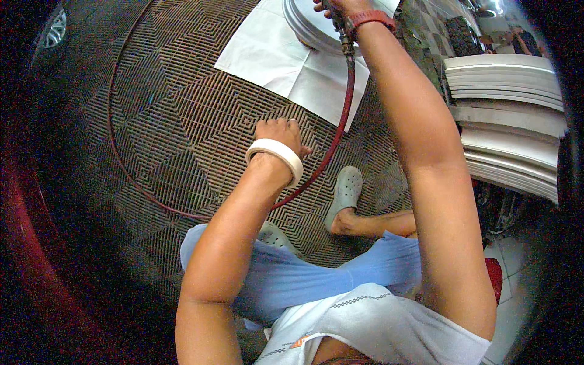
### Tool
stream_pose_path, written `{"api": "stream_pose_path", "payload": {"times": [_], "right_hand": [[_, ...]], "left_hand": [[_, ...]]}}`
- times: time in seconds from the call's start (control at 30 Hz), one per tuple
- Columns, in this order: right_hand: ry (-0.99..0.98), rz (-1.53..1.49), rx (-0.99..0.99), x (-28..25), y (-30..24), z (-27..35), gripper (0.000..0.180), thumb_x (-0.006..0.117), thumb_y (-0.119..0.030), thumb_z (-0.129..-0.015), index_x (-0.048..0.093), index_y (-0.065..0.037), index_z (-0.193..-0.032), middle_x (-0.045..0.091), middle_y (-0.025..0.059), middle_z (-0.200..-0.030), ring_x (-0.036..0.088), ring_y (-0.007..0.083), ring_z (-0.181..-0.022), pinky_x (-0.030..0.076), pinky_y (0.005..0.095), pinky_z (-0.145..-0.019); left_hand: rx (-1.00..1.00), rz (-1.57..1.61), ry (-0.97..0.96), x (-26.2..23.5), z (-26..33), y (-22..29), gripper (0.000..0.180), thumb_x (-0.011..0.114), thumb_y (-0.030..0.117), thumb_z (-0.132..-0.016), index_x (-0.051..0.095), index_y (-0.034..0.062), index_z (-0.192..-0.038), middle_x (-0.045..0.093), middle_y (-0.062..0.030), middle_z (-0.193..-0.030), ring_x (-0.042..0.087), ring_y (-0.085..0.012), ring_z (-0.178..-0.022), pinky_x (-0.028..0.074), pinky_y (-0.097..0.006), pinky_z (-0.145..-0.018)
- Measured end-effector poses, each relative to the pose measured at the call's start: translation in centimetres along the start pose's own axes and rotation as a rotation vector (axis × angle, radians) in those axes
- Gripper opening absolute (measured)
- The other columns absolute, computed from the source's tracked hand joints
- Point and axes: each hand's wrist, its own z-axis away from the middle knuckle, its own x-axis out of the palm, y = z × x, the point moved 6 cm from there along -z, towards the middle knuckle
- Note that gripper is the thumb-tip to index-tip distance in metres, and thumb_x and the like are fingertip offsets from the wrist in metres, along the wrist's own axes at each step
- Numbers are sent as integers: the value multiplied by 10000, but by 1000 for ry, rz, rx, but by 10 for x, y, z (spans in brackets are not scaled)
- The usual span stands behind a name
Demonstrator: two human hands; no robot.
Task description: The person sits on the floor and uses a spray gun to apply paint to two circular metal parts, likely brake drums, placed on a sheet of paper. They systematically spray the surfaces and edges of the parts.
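Observation:
At the top edge my right hand [342, 7] is closed around a dark spray gun [344, 29], partly cut off by the frame. From its metal fitting runs a dark red hose [348, 100]. Just beyond lies a pale round ridged piece [304, 27] on a white sheet [267, 58]; its far part is out of view. My left hand [281, 131] hangs empty over the floor, its back up and the thumb apart from the fingers. A roll of masking tape [275, 149] sits around my left wrist. A red wristband [372, 23] circles my right wrist.
The hose loops left across the ribbed mat floor [188, 91]. At the right stands a white curved slatted part [505, 118], near a shiny reflective surface [496, 24]. My foot in a grey clog [347, 188] rests below. Dark red bodywork [36, 237] curves at the left.

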Motion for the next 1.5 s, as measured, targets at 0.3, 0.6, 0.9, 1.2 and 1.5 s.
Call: {"api": "stream_pose_path", "payload": {"times": [0.3,0.6,0.9,1.2,1.5], "right_hand": [[119,-66,138,-65,56,-18,583,469,-493,-1047,658,45,-927,692,141,-725,665,244,-528,522,367,-432],[103,128,142,-27,24,13,557,491,-521,-1033,647,-4,-897,649,117,-676,621,228,-487,488,354,-404],[197,145,-208,51,30,66,584,461,-438,-1053,691,94,-984,718,287,-831,714,344,-606,595,444,-615],[63,-144,-38,90,73,205,1137,498,-728,-962,123,169,-1551,489,417,-1421,592,454,-1262,511,460,-1012],[-646,586,-459,-21,-50,326,681,649,-469,-971,491,-39,-1475,611,257,-1379,585,424,-1275,404,525,-1125]], "left_hand": [[-39,39,1,-7,12,-16,607,679,601,-904,658,101,-1247,699,-109,-1252,647,-260,-1215,462,-418,-1006],[-40,53,-1,-6,11,-17,583,700,594,-896,703,93,-1194,727,-107,-1211,675,-256,-1177,477,-409,-990],[-57,61,91,-16,9,-42,532,652,537,-950,662,90,-1238,715,-139,-1210,687,-313,-1139,506,-449,-968],[237,779,434,-26,-14,-72,780,667,265,-899,358,-63,-1535,437,-334,-1528,450,-436,-1422,382,-432,-1187],[-245,1162,566,-3,-39,-127,597,581,594,-994,792,36,-1018,776,-185,-960,739,-343,-968,538,-439,-866]]}}
